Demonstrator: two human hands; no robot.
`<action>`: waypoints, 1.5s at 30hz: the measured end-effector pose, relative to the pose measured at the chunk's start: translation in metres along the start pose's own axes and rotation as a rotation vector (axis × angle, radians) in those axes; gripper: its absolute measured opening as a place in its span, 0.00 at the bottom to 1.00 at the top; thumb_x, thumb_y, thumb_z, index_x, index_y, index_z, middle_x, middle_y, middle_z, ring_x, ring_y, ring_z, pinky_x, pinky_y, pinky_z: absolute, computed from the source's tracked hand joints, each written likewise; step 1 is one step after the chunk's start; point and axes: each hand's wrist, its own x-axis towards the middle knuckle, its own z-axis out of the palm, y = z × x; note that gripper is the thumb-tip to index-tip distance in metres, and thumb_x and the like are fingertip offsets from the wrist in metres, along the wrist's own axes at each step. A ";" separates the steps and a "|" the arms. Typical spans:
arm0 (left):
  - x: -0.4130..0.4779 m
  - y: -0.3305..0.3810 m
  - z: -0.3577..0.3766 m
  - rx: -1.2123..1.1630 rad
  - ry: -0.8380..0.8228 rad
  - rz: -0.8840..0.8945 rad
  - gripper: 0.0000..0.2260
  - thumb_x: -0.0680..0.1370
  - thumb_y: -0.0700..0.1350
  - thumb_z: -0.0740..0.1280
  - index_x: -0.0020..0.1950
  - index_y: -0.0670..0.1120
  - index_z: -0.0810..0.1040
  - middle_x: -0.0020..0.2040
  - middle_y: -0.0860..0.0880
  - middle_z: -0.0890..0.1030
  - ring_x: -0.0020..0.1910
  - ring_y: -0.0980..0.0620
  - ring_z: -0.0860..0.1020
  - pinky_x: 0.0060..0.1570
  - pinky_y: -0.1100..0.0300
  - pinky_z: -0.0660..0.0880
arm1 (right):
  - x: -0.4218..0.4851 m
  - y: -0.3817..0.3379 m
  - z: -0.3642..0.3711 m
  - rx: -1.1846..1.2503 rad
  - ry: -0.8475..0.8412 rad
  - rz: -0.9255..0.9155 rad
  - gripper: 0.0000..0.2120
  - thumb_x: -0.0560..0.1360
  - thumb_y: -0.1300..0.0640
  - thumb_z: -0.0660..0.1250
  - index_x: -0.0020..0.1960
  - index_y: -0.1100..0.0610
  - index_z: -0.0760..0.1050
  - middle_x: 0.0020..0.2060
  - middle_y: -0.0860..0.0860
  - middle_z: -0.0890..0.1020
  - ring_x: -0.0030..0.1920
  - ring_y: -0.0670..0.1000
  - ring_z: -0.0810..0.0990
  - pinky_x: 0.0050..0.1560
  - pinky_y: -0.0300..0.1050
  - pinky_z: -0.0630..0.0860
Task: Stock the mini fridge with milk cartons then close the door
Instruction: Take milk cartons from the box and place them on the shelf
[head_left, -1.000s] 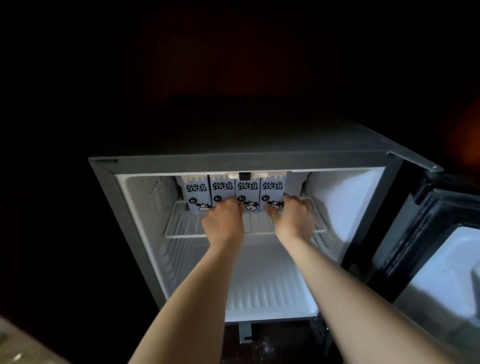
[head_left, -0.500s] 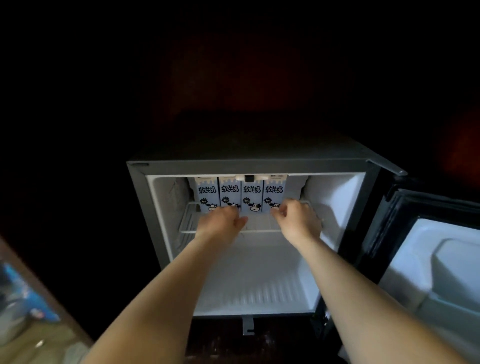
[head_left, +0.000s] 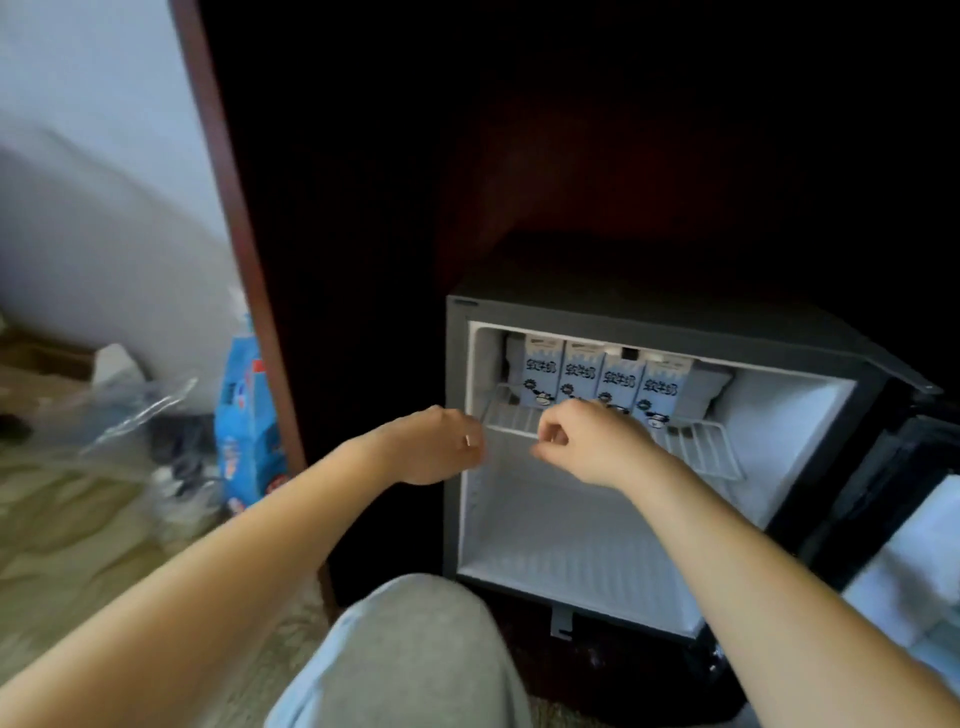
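Note:
The mini fridge (head_left: 571, 545) stands open at the right, white inside. Several blue-and-white milk cartons (head_left: 618, 382) with a cow print stand upright in a row at the back of its wire shelf (head_left: 696, 447). My left hand (head_left: 436, 447) hovers by the fridge's left front edge, fingers loosely curled, holding nothing. Just before the shelf's front rim is my right hand (head_left: 592, 441), fingers also loosely curled and empty, a little short of the cartons. The fridge door (head_left: 914, 525) hangs open at the far right.
A blue milk package (head_left: 249, 426) leans by a dark wooden post (head_left: 234, 234) on the left, beside a crumpled clear plastic bag (head_left: 130, 410) on the beige floor. My knee in grey trousers (head_left: 410, 654) is at the bottom centre. The fridge's lower compartment holds nothing.
Both hands have drawn back from the cartons and let go of them. The view has swung left, so the fridge now sits to the right and the floor clutter shows.

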 end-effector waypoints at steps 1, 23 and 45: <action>-0.014 -0.009 -0.003 -0.004 -0.010 -0.009 0.11 0.80 0.50 0.59 0.56 0.48 0.77 0.56 0.49 0.80 0.55 0.49 0.78 0.59 0.54 0.74 | -0.002 -0.013 -0.001 -0.009 -0.006 -0.037 0.09 0.76 0.46 0.64 0.49 0.51 0.77 0.48 0.49 0.81 0.49 0.53 0.78 0.51 0.49 0.75; -0.347 -0.170 0.117 -0.200 -0.133 -0.670 0.15 0.80 0.53 0.57 0.66 0.51 0.71 0.58 0.53 0.78 0.54 0.54 0.77 0.57 0.58 0.74 | -0.121 -0.271 0.144 -0.112 -0.394 -0.853 0.14 0.79 0.48 0.59 0.60 0.54 0.71 0.54 0.53 0.78 0.56 0.57 0.77 0.45 0.49 0.69; -0.405 -0.175 0.284 -0.046 0.233 -1.162 0.23 0.72 0.48 0.72 0.64 0.43 0.73 0.56 0.45 0.80 0.54 0.45 0.76 0.48 0.54 0.75 | -0.147 -0.349 0.280 0.007 -0.787 -0.731 0.13 0.78 0.53 0.63 0.62 0.55 0.72 0.55 0.53 0.78 0.55 0.55 0.76 0.56 0.53 0.75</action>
